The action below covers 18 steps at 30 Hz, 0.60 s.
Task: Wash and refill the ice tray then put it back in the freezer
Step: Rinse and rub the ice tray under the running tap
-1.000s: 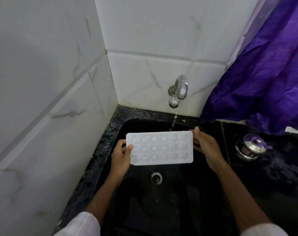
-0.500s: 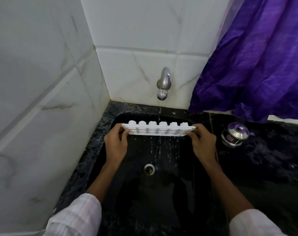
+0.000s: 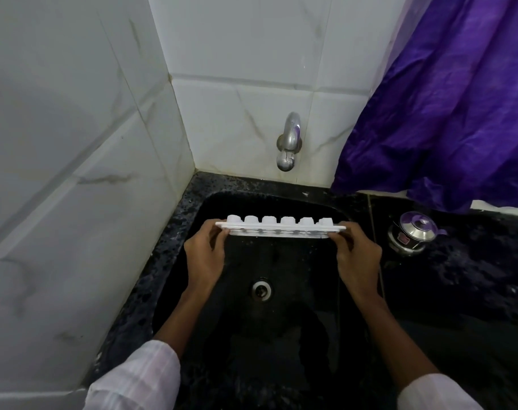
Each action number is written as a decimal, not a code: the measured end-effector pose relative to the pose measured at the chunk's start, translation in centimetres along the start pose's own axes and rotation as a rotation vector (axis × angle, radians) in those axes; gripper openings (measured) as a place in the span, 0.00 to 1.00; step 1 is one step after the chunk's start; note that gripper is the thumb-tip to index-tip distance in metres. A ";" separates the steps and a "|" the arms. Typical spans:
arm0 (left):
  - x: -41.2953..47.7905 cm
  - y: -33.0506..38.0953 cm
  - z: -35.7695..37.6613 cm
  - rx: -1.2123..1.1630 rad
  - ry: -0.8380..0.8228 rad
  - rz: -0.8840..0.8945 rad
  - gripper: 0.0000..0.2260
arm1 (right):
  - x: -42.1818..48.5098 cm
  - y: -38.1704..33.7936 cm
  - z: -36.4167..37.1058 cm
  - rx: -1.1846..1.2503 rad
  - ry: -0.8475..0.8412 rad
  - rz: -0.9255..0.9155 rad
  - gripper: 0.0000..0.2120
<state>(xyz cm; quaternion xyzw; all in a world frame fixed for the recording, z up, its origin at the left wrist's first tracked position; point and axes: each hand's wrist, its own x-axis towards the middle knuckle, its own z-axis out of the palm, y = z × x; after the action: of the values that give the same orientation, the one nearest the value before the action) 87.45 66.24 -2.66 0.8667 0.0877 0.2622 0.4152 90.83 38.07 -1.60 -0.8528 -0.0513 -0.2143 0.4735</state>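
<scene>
The left hand [image 3: 206, 255] and right hand [image 3: 356, 258] are each gripping 1 short end of the white ice tray [image 3: 281, 227], holding it tipped edge-on above the black sink [image 3: 169, 247], below the steel tap [image 3: 288, 143].

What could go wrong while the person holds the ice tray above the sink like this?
1. The left hand and right hand grip only the short ends of the tilted ice tray; if it is wet, it may slip into the sink.
2. The steel pot stands near the right hand and might get knocked.
</scene>
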 end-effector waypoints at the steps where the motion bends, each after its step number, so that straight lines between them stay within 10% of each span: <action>1: -0.1 -0.1 0.0 -0.010 0.002 0.000 0.06 | -0.1 0.0 -0.1 -0.014 0.011 -0.019 0.05; 18: -2.4 -1.2 -1.2 -0.178 -0.093 -0.078 0.06 | -5.1 0.8 1.2 0.021 -0.018 0.248 0.06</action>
<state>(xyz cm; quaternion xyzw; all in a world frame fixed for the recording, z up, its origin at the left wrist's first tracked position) 84.90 66.94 -3.92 0.8335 0.0782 0.2120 0.5043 86.83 39.21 -4.84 -0.8495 0.0481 -0.1458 0.5047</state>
